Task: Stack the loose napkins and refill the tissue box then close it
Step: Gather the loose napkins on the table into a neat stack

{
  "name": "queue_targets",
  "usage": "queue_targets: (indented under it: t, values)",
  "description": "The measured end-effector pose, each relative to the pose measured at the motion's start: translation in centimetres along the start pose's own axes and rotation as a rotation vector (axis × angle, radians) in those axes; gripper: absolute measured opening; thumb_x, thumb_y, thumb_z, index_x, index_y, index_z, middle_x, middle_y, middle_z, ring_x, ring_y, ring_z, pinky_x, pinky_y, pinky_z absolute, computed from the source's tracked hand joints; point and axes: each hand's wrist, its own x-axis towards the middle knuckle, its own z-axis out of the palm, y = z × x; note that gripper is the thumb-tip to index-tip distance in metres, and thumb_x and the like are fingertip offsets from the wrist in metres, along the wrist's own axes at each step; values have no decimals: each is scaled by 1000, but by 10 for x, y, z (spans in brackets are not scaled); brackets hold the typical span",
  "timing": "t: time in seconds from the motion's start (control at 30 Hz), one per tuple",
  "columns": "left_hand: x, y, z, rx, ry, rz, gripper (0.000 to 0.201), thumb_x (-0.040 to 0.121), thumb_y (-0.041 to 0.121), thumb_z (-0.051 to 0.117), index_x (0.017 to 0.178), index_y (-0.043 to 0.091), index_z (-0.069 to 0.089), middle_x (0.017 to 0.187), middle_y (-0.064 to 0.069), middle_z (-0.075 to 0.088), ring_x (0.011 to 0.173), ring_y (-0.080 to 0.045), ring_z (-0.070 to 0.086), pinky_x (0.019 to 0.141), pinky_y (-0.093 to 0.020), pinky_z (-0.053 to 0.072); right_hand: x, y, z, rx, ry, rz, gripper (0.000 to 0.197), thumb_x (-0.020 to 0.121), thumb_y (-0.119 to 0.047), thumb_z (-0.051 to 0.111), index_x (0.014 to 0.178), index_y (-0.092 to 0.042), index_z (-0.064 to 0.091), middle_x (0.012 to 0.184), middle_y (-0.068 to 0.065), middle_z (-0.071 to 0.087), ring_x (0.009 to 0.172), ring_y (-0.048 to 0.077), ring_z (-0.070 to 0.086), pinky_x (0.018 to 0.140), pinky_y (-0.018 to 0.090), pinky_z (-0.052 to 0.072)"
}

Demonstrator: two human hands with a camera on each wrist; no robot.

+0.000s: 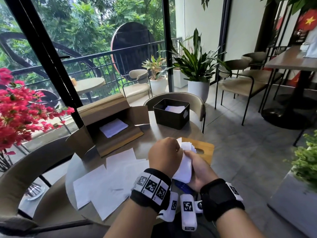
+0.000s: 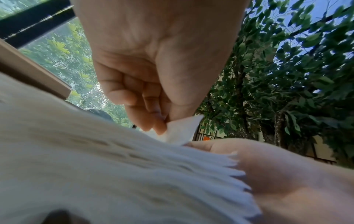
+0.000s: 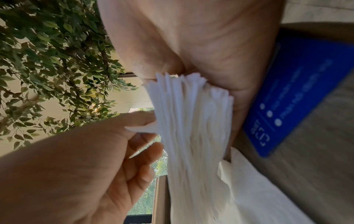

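My right hand (image 1: pixel 199 165) grips a thick stack of white napkins (image 1: pixel 184 167) upright over the table's near edge. My left hand (image 1: pixel 171 150) is curled over the stack's top, and in the left wrist view its thumb and fingers (image 2: pixel 153 121) pinch one napkin corner (image 2: pixel 182 128). The right wrist view shows the fanned edges of the stack (image 3: pixel 191 118) against the right palm. Several loose napkins (image 1: pixel 109 179) lie spread flat on the table to the left. The black tissue box (image 1: pixel 171 115) stands open at the far side with napkins inside. Its wooden lid (image 1: pixel 205 148) lies flat behind my hands.
An open cardboard box (image 1: pixel 109 122) holding more napkins lies on its side at the table's far left. A blue card (image 1: pixel 183 187) lies under my right hand. Red flowers (image 1: pixel 18 114) crowd the left edge. Chairs surround the round table (image 1: pixel 77 165).
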Motion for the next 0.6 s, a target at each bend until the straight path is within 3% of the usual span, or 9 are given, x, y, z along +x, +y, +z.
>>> queue_targets:
  t: [0.07,0.13,0.2,0.3,0.4,0.5,0.6]
  values:
    - [-1,2,3,5,-5,21,21,88,45,61,84,27,72,82,6,70,78,-19,62,62,-29,48,-2,-1,1,27,-16,1,39,107,-33,49,122,-5,72,105,20,79,90,33,79,79,42,60]
    - [-2,5,6,13,-4,40,25,88,47,61,83,25,72,82,6,71,80,-20,64,65,-30,51,-3,-1,2,46,-18,2,45,107,-37,49,130,-5,70,108,21,79,90,33,79,77,40,60]
    - [-4,10,7,18,-6,59,29,89,48,59,84,23,72,83,4,71,82,-20,64,65,-29,48,-1,0,0,64,-23,8,53,107,-43,49,138,-5,67,116,21,77,98,34,78,83,42,58]
    - [-7,14,7,15,-9,77,33,88,47,57,83,20,74,82,2,72,81,-19,65,65,-28,43,-6,-4,1,70,-65,19,61,107,-55,45,133,-5,68,119,23,77,96,34,79,87,46,55]
    - [-8,17,6,33,-20,108,30,89,44,57,85,21,76,81,2,73,80,-17,65,64,-27,39,-8,-5,1,61,-79,-5,67,105,-61,47,132,-4,69,125,24,74,114,35,73,96,47,55]
    - [-6,18,7,22,-58,113,25,90,37,57,86,22,76,82,2,73,79,-18,64,60,-27,34,-7,-4,2,44,-77,-16,59,104,-53,53,138,-7,68,135,23,70,126,34,67,104,45,53]
    - [-10,16,9,-49,-100,103,21,86,36,59,86,26,77,82,6,73,80,-14,65,61,-27,44,-7,-6,1,43,-88,-19,52,104,-39,56,141,-3,65,136,23,69,109,32,72,95,43,55]
